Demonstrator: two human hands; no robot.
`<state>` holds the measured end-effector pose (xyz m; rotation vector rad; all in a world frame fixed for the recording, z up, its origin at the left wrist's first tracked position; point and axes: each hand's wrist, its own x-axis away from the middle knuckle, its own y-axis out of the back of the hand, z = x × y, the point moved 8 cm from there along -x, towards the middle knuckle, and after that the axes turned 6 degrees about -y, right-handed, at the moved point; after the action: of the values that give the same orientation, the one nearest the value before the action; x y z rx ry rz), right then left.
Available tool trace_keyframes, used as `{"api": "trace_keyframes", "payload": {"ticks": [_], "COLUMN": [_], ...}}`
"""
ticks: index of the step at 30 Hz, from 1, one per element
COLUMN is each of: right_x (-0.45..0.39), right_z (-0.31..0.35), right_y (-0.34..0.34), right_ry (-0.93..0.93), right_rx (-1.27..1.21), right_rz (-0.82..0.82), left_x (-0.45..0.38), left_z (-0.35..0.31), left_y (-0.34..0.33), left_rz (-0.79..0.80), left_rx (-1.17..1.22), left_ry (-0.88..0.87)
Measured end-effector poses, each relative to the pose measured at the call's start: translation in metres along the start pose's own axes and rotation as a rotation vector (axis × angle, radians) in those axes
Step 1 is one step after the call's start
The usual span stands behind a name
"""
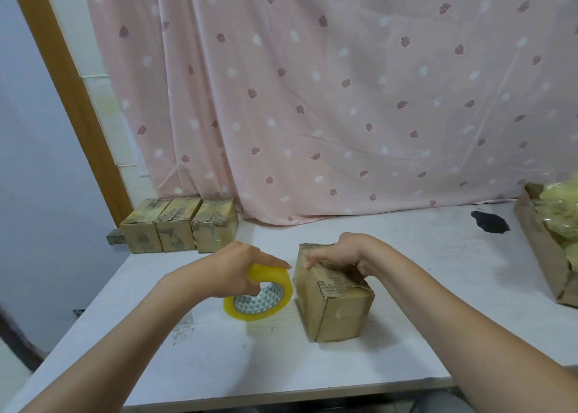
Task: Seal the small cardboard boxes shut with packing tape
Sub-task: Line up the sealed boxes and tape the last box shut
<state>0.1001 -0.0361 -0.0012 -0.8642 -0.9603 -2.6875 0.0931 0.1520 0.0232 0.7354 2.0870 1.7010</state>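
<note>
Mid-seal: small box pinned down, tape roll ready beside it.

Spread across a white counter [406,256], before a pink leaf-print curtain [344,84]; open tray of yellowish wrappings [541,250] at right edge; three finished boxes [179,225] lined up far left. Near centre, brown corrugated cardboard box [337,300], torn and ragged along top flaps, likely light and easily crushed, so best pressed flat on top rather than squeezed. Right hand [341,253] resting on top, fingers curled over flaps, holding them shut. Just left, nearly touching, glossy yellow tape roll [259,290], stiff and probably slick, upright and tilted, clenched over its rim by left hand [237,262] grip.
</note>
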Motion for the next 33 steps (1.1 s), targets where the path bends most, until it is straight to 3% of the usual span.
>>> {"api": "trace_keyframes", "payload": {"ticks": [11,28,33], "right_x": [-0.021,-0.031,-0.03], "right_z": [-0.009,-0.027,-0.023], "right_y": [-0.001,-0.001,0.006], "right_ry": [0.067,0.092,0.094], "right_rx": [-0.309,-0.516,-0.383], "right_rz": [0.068,0.258,0.059], "left_x": [0.003,-0.012,-0.02], "left_z": [-0.002,-0.029,-0.04], "left_y": [0.006,0.004,0.0], "left_rz": [-0.007,0.1,0.102], "left_rx": [-0.071,-0.345,-0.439], "left_ry": [-0.021,-0.023,-0.034]}}
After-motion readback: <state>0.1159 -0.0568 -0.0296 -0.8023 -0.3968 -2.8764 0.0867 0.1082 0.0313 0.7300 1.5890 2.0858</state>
